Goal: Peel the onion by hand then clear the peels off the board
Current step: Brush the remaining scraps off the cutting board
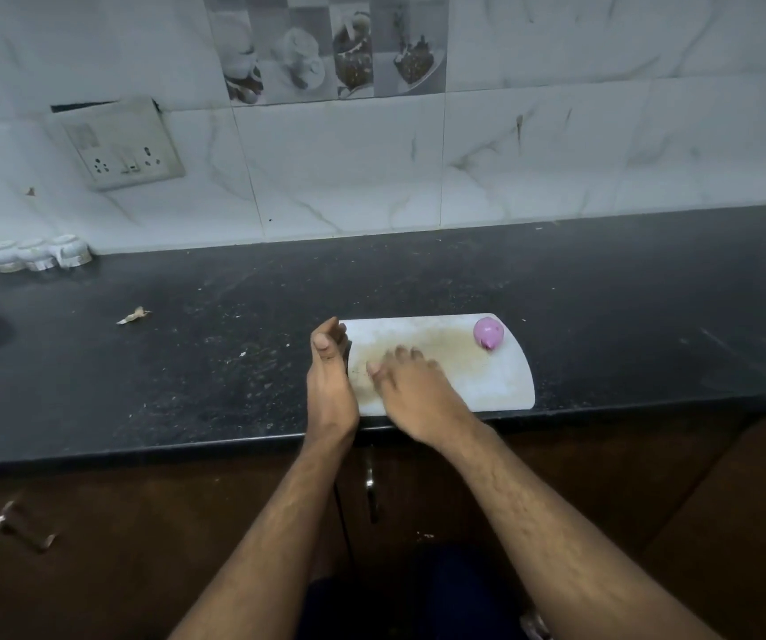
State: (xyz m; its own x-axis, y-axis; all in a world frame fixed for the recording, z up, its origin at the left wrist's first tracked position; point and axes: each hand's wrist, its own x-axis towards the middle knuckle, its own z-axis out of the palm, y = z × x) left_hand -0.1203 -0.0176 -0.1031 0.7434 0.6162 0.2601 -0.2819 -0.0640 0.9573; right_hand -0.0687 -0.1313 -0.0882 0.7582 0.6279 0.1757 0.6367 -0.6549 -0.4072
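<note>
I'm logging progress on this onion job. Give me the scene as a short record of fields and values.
onion: peeled, pale purple, resting at the far right corner of the board
cutting board: white, stained, at the counter's front edge
left hand: edge-on at the board's left side, cupped, holding nothing visible
right hand: palm down over the board, blurred
peel scrap: on the counter, left of the board
peels on board: none clearly visible

Your left hand (pixel 329 385) stands cupped at the board's (pixel 506 385) left edge; your right hand (pixel 411 390) lies flat on it, peeled onion (pixel 488 332) at the far corner.
</note>
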